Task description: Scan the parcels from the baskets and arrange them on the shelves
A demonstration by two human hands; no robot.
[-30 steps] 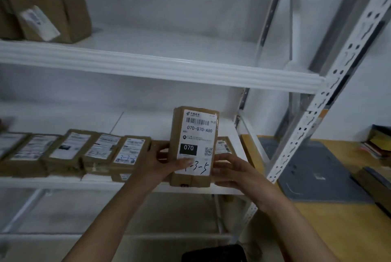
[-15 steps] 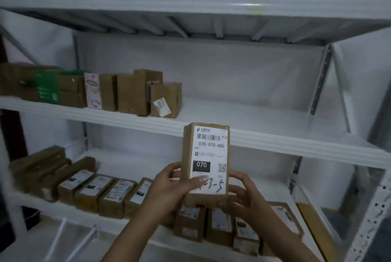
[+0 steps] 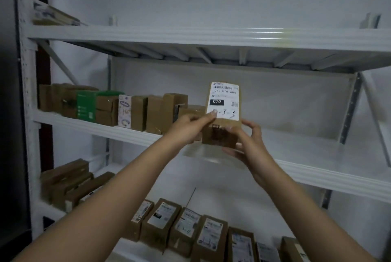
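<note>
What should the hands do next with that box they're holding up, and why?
Probably ease the parcel forward and set it down on the middle shelf, right beside the row of boxes. Both the left hand and the right hand hold it upright at that shelf's height, and the space to the right of the row looks bare.

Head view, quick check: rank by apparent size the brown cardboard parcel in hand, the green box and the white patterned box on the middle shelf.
1. The brown cardboard parcel, nearest the camera, so true size is unsure.
2. The green box.
3. The white patterned box, narrower than the green one.
</note>
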